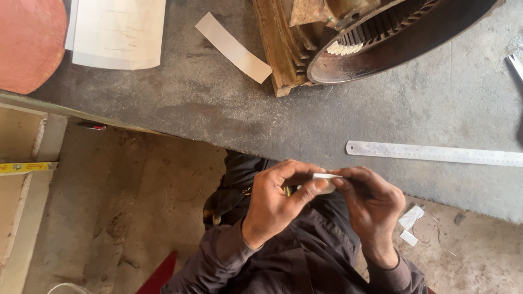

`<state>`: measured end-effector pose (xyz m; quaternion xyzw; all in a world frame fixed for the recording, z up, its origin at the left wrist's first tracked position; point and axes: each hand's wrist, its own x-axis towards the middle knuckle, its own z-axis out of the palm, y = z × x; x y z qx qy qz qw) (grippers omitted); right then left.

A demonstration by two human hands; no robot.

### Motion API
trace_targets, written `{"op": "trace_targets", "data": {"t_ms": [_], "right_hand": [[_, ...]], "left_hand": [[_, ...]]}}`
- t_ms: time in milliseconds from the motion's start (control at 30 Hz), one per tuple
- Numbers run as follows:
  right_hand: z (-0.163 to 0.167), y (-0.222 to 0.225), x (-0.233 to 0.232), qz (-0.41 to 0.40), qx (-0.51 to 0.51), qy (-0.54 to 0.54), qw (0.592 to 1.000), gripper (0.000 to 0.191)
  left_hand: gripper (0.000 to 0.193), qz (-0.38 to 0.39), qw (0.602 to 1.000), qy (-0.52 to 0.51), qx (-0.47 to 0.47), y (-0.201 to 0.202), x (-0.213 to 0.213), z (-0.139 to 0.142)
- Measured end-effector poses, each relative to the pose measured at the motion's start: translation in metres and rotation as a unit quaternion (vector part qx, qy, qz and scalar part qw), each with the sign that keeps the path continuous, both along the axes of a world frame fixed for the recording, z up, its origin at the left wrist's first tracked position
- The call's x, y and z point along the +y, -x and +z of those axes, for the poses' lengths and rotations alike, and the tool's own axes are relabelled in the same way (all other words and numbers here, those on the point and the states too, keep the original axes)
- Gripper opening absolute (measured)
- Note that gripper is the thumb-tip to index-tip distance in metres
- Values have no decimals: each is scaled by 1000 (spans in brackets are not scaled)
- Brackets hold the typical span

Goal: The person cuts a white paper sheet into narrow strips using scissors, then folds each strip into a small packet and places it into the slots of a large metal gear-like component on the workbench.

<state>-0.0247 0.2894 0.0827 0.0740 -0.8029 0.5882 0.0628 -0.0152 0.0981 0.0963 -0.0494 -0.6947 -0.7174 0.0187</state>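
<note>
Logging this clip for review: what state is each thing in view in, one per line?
Small white paper piece: pinched between both hands, off the table.
Left hand: fingers closed on the paper.
Right hand: fingertips closed on the paper.
Long steel ruler: lying flat on the grey table.
White paper strip: lying flat, untouched.
Rusty toothed metal wheel: resting on the table.

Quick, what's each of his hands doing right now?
Left hand: closed, pinching one end of a small white strip.
Right hand: closed, pinching the strip's other end.
</note>
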Motion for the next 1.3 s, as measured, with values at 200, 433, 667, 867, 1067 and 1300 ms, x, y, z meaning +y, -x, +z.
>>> {"op": "trace_targets", "data": {"t_ms": [200,433,667,867,1067,1300], "right_hand": [[0,-4,0,19,-6,35,999,13],[-3,-7,1,18,-9,68,997,15],[-1,-7,1,14,-20,76,997,13],[-1,-5,2,26,-57,135,989,12],[-9,-4,0,36,-100,221,969,11],[-16,-5,6,70,-137,320,935,10]], "left_hand": [[19,14,998,54,42,-1,4,-13],[15,45,985,122,111,-3,10,-14],[16,35,989,106,97,-3,10,-8],[21,7,998,52,25,-1,8,-4],[23,-12,999,-34,-38,-3,9,-11],[22,-42,987,-71,-139,0,6,-23]]}}
